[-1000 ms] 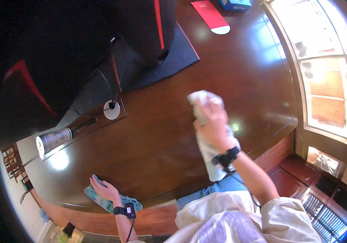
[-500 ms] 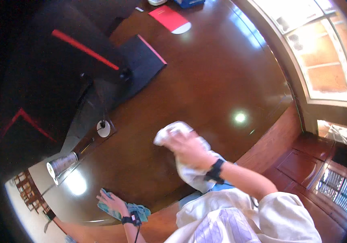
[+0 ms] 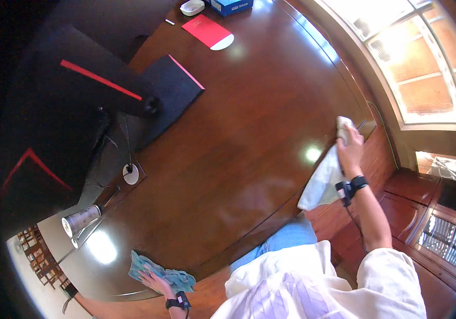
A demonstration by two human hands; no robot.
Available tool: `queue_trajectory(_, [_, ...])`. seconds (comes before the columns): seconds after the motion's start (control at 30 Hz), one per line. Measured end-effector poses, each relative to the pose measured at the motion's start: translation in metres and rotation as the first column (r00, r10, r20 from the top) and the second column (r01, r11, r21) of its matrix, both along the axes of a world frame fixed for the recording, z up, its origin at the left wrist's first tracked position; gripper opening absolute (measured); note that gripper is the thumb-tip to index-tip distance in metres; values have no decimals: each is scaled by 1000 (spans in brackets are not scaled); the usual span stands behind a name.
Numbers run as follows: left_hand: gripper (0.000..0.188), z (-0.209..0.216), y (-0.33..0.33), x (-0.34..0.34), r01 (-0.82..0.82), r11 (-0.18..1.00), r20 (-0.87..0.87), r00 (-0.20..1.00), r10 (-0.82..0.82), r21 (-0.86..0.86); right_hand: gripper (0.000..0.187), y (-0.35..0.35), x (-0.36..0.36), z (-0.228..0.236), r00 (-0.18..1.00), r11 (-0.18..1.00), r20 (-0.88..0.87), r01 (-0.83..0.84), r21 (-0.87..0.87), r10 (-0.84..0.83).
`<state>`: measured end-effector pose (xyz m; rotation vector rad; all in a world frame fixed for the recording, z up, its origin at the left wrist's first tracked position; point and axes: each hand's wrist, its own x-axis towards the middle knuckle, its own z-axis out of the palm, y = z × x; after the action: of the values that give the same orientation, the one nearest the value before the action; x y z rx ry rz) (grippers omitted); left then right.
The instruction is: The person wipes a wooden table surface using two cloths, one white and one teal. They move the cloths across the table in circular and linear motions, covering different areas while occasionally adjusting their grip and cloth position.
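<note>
A polished dark brown desk (image 3: 249, 117) lies before me. At its right edge my right hand (image 3: 351, 154) is closed on a white cloth (image 3: 321, 183); part of the cloth bunches beyond the fingers and the rest trails along the edge toward me. My left hand (image 3: 156, 282) rests on a crumpled teal cloth (image 3: 177, 278) at the near left of the desk, fingers stretched out over it. Both wrists wear black bands with a small device.
Black monitors with red stripes (image 3: 100, 80) stand at the left, a dark mat (image 3: 172, 95) beside them. A patterned cylindrical container (image 3: 82, 220) lies near the left edge. Farther back are a red envelope (image 3: 207, 31), a white dish (image 3: 192, 7) and a blue box (image 3: 231, 5).
My right hand has swept the white cloth from mid-desk to the right edge. My left hand stays at the teal cloth. The view has shifted slightly.
</note>
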<state>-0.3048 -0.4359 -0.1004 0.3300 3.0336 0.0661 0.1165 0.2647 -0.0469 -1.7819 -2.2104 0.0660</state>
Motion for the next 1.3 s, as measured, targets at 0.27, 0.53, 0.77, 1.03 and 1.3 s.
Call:
queue_trajectory(0.27, [62,-11,36,0,25,965,-5,1000,-27,-260,54,-173,-196,4,595,580,-111,-803,-138,796])
queue_trajectory(0.53, [65,-7,73,9,-24,999,43,999,23,23,58,-93,-143,-7,641,641,-101,-767,-33,761])
queue_trajectory(0.77, [63,6,127,23,7,999,37,999,-6,-33,56,93,14,6,988,989,51,-146,-21,146])
queue_trajectory(1.03, [61,7,251,81,257,965,-83,962,-260,-54,49,96,34,-12,993,1000,-113,19,-11,-20])
queue_trajectory(1.3, [63,8,390,100,356,933,-57,932,-358,-44,39,41,-128,-21,790,781,-89,-613,-117,606])
